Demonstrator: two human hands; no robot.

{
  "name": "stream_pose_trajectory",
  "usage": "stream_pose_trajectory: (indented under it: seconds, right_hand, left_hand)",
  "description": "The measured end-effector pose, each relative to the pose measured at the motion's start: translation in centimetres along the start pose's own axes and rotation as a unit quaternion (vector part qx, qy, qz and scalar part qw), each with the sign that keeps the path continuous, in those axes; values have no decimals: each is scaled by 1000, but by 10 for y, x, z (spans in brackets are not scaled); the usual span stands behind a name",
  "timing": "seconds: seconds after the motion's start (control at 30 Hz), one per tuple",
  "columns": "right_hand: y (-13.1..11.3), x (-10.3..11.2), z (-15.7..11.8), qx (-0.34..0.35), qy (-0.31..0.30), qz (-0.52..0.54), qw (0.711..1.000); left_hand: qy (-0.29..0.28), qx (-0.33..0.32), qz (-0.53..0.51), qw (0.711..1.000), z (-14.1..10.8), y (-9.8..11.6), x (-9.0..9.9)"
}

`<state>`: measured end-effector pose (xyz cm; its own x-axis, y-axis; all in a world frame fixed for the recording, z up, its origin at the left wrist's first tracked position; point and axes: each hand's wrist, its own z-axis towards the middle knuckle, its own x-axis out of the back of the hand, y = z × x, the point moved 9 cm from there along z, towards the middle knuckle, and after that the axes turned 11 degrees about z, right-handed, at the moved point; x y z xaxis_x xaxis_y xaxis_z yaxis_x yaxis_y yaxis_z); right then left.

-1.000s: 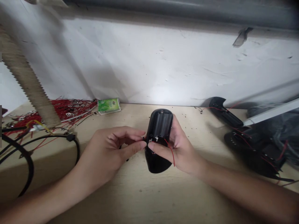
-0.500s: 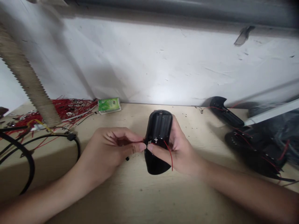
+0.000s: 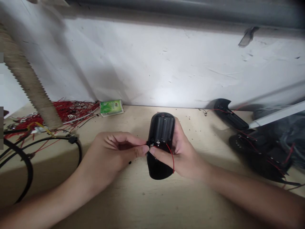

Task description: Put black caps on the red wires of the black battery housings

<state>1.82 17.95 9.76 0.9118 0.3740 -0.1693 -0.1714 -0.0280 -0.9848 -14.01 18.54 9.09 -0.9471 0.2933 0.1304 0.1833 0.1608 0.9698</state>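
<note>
A black plastic housing (image 3: 162, 127) with long battery-like slots stands tilted above the table at the middle of the view. My right hand (image 3: 183, 152) wraps round its right side, the thumb pressing across its face near small metal contacts. From the housing a red wire (image 3: 172, 154) curves down over that thumb. My left hand (image 3: 121, 149) is pinched at the housing's left edge, thumb and forefinger together; whatever lies between them is too small to tell. The two thumb tips nearly meet.
Red wires with metal tabs (image 3: 73, 109) are heaped at the back left beside a ridged post (image 3: 35, 86) and black cables (image 3: 78, 149). A green packet (image 3: 111, 107) lies near the wall. More black housings (image 3: 232, 117) with red wires are at right.
The black housing has shifted very slightly to the left with my right hand. The red wire's lower end now rests closer to the housing. My left hand keeps its pinch.
</note>
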Motion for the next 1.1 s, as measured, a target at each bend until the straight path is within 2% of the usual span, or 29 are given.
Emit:
stream_pose_trajectory:
  seconds: [0.2,0.37,0.57,0.7,0.87,1.0,1.1]
  right_hand:
    - [2,-1,1,-44,-5,15,999]
    - [4,-3,2,-65,-33,41,996]
    - [-1,0,1,-80,-37,6,996]
    - [-3,-9,1,-70,-95,24,993]
    - [-16,-31,0,-46,-201,86,975]
    - [-15,-38,-5,-90,-225,120,963]
    - [-11,-36,-7,-96,-204,123,966]
  left_hand:
    - [-12,-7,5,1000,-5,12,0]
    - [-43,-5,-19,999,-3,8,-2]
    - [-91,-24,-54,994,4,8,-6]
    - [-132,-38,-93,986,3,14,-14]
    - [-248,-50,-147,956,-9,22,-39]
    - [-266,-50,-179,946,-16,21,-48]
    - [-265,-50,-181,946,-18,17,-51]
